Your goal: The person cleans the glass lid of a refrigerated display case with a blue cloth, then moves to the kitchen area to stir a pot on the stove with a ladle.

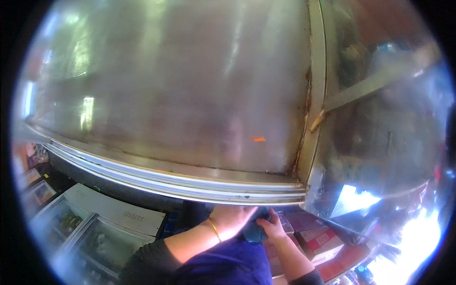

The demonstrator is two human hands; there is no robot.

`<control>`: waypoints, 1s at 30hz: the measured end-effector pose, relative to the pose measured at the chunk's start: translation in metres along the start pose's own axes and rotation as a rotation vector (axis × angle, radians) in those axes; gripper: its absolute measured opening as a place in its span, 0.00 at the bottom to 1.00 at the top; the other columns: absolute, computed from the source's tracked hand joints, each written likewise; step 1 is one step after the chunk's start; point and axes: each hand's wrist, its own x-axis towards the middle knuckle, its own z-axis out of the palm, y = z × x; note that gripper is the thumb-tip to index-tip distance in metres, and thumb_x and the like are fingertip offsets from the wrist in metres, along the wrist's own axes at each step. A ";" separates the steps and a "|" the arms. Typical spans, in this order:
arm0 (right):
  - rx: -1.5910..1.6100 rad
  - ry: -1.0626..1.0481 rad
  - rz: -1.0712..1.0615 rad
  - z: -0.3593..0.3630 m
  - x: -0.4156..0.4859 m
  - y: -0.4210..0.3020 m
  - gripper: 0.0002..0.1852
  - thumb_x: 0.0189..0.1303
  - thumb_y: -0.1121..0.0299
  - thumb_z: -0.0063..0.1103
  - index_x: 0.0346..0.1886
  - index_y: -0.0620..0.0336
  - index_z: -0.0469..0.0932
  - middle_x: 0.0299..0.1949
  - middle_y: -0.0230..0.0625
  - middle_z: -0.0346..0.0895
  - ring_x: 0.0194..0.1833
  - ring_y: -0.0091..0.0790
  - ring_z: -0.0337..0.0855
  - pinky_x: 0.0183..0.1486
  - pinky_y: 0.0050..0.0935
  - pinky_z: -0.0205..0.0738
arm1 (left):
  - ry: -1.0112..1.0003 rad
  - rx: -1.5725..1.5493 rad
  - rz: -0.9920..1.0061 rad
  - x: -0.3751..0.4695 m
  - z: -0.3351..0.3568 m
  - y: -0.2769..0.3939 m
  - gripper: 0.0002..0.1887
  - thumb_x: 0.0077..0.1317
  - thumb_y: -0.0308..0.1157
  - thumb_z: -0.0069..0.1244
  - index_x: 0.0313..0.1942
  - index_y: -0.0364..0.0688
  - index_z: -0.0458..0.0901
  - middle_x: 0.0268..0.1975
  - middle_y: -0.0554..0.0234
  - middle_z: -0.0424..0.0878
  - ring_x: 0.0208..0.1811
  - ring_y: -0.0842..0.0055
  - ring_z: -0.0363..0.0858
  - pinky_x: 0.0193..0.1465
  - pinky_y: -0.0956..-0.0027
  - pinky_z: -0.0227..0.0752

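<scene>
My left hand (233, 218), with a gold bangle at its wrist, is just below the aluminium track (185, 185) along the front of a metal-floored case. Its fingertips are partly hidden, and whether they hold anything is unclear. My right hand (275, 225) grips a dark blue-green cloth (254, 231), thumb and fingers on its right side. The cloth hangs between both hands in front of my purple clothing (228, 262). Above the track spreads a dull, streaked metal surface (178, 107). A small orange scrap (259, 139) lies on it near the right corner.
A metal post (317, 89) with stained edges bounds the surface on the right, beside a clear, glare-struck panel (377, 149). Cardboard boxes (319, 242) are stacked at lower right. A white chest freezer (114, 210) with glass lids stands at lower left.
</scene>
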 end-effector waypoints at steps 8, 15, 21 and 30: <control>-0.015 -0.082 -0.028 0.009 -0.014 -0.014 0.24 0.58 0.82 0.62 0.60 0.62 0.75 0.48 0.34 0.81 0.49 0.31 0.80 0.55 0.32 0.77 | 0.353 0.091 0.373 0.051 -0.190 0.020 0.08 0.55 0.33 0.60 0.37 0.48 0.86 0.32 0.66 0.82 0.30 0.72 0.83 0.31 0.68 0.80; -0.002 -0.048 -0.005 0.013 -0.017 -0.018 0.24 0.58 0.81 0.63 0.59 0.63 0.76 0.47 0.35 0.81 0.48 0.32 0.81 0.54 0.33 0.77 | 0.130 0.570 0.259 0.118 -0.173 -0.010 0.05 0.56 0.32 0.58 0.33 0.43 0.84 0.32 0.62 0.82 0.34 0.67 0.86 0.33 0.64 0.83; 0.048 -0.037 -0.003 0.005 -0.025 -0.018 0.24 0.57 0.81 0.63 0.59 0.62 0.76 0.46 0.35 0.82 0.47 0.33 0.81 0.53 0.33 0.78 | 0.186 -0.011 0.429 0.070 -0.195 0.026 0.09 0.53 0.30 0.60 0.35 0.48 0.80 0.31 0.63 0.78 0.31 0.68 0.83 0.28 0.63 0.78; -0.133 -0.071 -0.086 -0.026 -0.010 -0.015 0.25 0.56 0.79 0.65 0.60 0.61 0.75 0.50 0.33 0.81 0.52 0.31 0.79 0.57 0.32 0.75 | 0.151 -0.102 0.234 -0.010 -0.020 0.028 0.09 0.62 0.40 0.58 0.39 0.47 0.87 0.45 0.67 0.84 0.36 0.72 0.86 0.33 0.67 0.82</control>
